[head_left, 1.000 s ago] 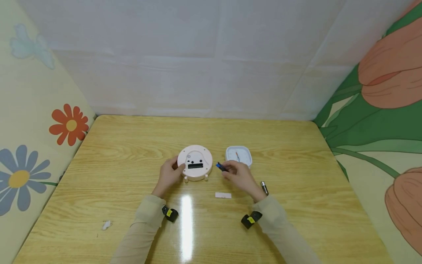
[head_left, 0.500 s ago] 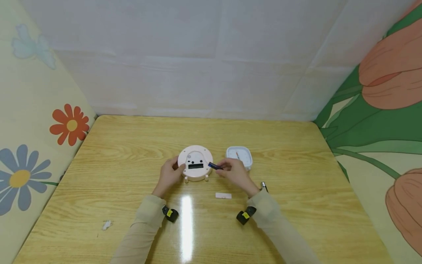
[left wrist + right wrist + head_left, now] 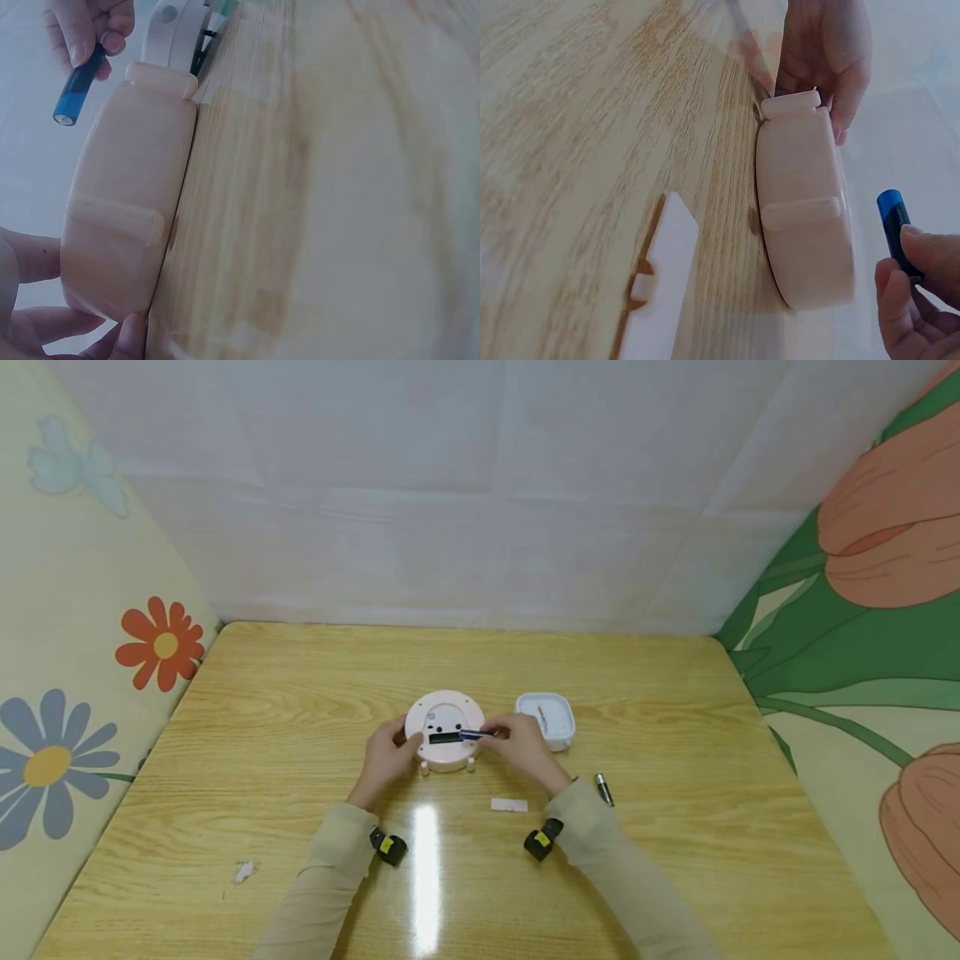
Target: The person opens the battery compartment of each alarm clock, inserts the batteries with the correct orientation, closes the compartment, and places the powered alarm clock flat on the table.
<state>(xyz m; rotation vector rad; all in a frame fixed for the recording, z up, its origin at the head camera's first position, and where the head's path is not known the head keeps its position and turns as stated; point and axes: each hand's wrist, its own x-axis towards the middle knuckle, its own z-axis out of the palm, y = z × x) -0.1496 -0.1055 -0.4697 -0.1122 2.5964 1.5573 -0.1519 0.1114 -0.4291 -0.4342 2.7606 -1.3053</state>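
Gripping: left hand (image 3: 386,755), a round pink clock (image 3: 446,753); right hand (image 3: 519,747), a blue-ended battery (image 3: 896,229).

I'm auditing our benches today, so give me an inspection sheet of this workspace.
Surface: wood-grain table, glare streak near the person.
Job's things: round pink clock, back up, battery slot uncovered; blue battery above it; pale strip lying nearby.
Clutter: square clock, dark battery, pale scrap or mark at left.
Hands: left hand grips the round pink clock's rim; right hand pinches the blue battery.
Cables: nothing seen.
Surroundings: white sheet behind, flower-print panels on both sides.
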